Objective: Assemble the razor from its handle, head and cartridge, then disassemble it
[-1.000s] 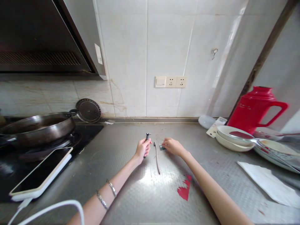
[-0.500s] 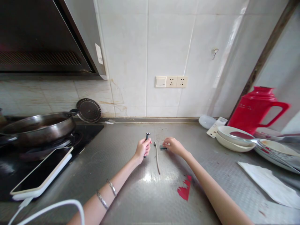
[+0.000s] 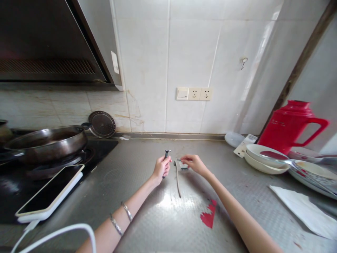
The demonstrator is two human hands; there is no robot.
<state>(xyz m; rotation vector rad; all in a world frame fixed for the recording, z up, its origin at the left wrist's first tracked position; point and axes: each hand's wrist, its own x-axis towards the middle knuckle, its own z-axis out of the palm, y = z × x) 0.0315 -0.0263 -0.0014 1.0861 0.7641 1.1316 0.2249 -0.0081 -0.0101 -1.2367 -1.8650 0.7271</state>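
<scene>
Position of the small dark-edged piece (image 3: 185, 169) relative to the right hand (image 3: 196, 164) is, in my judgement, the governing relation. From my remote station, I locate the piece on the table (image 3: 142, 211), at and just below the right fingertips, on the side toward the wearer. Its near dark edge runs roughly left to right, in line with the reach of the right hand, which points left. The right hand is the nearer of the two. Its fingers are bent, with the tips over the far side of the piece; I cannot tell whether they pinch it or only rest against it.

The left hand (image 3: 160, 167) is wrapped around the black handle of a razor-like tool (image 3: 166, 155), fingers curled firmly about it. I read the tool as standing steeply, head uppermost, handle end emerging below the fist.

Between the hands lies a thin stick (image 3: 177, 181). Its long axis runs away from the wearer, crosswise to the dark edge; its dark end is at the far side, near both hands. I observe neither hand gripping it. I cannot confirm contact between stick and piece. A red scrap (image 3: 209, 214) lies nearer the wearer, beside the right forearm.
</scene>
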